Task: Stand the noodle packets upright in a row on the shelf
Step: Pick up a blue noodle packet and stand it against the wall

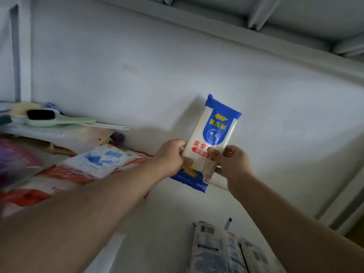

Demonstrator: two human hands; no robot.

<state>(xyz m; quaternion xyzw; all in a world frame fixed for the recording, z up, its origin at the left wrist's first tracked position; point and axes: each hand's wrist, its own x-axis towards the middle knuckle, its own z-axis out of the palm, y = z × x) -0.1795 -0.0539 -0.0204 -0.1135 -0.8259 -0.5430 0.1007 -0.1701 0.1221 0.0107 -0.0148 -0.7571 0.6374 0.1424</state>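
A blue-and-white noodle packet (214, 131) stands nearly upright against the white back wall, its lower end on the shelf (167, 209). My left hand (171, 156) grips its left edge and my right hand (232, 160) grips its right edge, thumbs across the front. Two more noodle packets (214, 247) (258, 257) lie flat, backs up, at the shelf's near edge below my right forearm.
White and red bags (94, 164) lie piled on the left of the shelf. Behind them a green brush (45, 117) rests on a raised stack. The shelf above (295, 20) overhangs, and a metal upright (344, 198) bounds the right side.
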